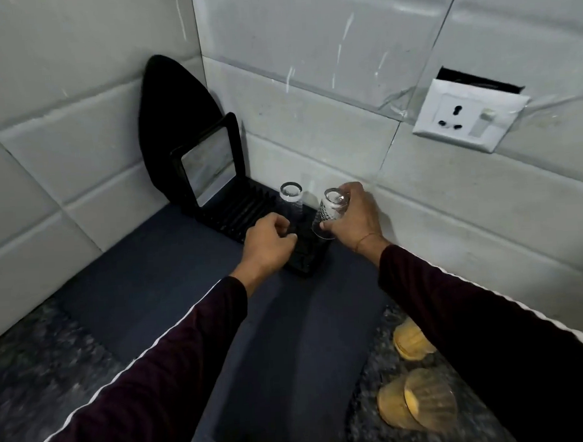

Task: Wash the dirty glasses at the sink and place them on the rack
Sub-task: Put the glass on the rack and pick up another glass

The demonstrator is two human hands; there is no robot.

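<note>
**Mia:** Now, what is going on by the wall?

**Dad:** The right hand (354,214) has its fingers wrapped round a clear bumpy glass (330,212). The glass is upside down and tipped a bit. It sits just over the near end of the black drying rack (245,209).

**Mia:** And the other hand?

**Dad:** The left hand (267,242) is curled up at the rack's near edge. I cannot tell if it is holding the rack or just resting there with nothing in it.

**Mia:** Is a glass there already?

**Dad:** Yes, a washed glass (291,195) stands upside down on the rack, just beside the one in the hand.

**Mia:** So how do you put it down nicely?

**Dad:** I think you make it straight first, so the mouth faces flat down. Then lower it slowly into the free spot next to the other glass, without bumping it. Glass can chip. Let go only when it stands by itself.

**Mia:** What about those yellow ones?

**Dad:** Those dirty glasses (416,405) lie on the speckled counter (37,362), well apart from the rack. They look like they need washing next.
</note>
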